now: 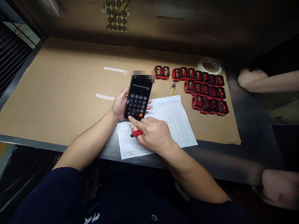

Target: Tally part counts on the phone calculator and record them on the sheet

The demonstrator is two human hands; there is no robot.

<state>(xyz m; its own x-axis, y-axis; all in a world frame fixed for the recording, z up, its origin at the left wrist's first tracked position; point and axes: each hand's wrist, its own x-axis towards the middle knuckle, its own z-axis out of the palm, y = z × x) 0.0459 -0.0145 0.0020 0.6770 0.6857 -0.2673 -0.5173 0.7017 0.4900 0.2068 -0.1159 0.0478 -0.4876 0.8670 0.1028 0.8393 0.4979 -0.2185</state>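
Note:
My left hand (119, 105) grips a black phone (138, 97) from the left side, its screen showing a calculator. My right hand (153, 133) is curled around a red pen (136, 133), and its index finger touches the bottom of the phone's screen. Both hands hover over a printed grid sheet (174, 119) that lies across the front edge of the cardboard-covered bench (58, 90).
Several red-and-black small parts (205, 90) lie in rows at the right of the cardboard, with a small metal clip (173, 88) near them and a tape roll (209, 65) behind. Another person's arm (268, 81) and another bare limb (280, 188) are at the right edge.

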